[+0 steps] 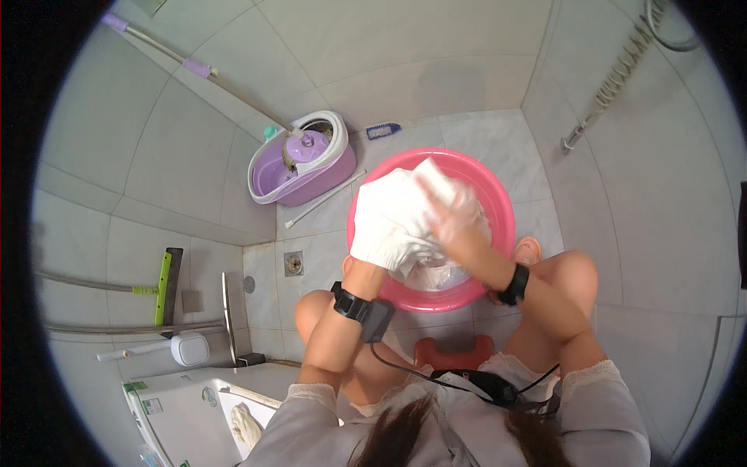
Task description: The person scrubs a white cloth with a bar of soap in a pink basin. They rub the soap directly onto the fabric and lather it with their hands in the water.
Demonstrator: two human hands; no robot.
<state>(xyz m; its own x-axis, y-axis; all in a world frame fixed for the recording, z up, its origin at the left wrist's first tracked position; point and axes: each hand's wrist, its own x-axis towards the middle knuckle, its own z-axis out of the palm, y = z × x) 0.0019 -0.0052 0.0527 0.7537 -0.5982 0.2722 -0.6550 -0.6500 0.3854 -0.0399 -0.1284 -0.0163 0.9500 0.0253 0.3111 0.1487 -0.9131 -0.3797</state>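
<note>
A pink round basin [504, 204] stands on the floor in front of me, and white wet-looking cloth [385, 206] is bunched over and in it. My left wrist [364, 282] runs into the cloth, which covers the hand like a sleeve and hides its fingers. Over the right part of the basin, my right hand [453, 226] is at the cloth, smeared by motion. Its fingers point toward a raised white fold, and their grip is unclear. More crumpled cloth and some liquid show low in the basin.
A purple mop bucket [334, 170] with a mop stands beyond the basin at left; a white rod [323, 200] and a blue brush [383, 131] lie nearby. At left are a green squeegee [163, 288] and a floor drain [293, 264]. A red stool [455, 354] is below me.
</note>
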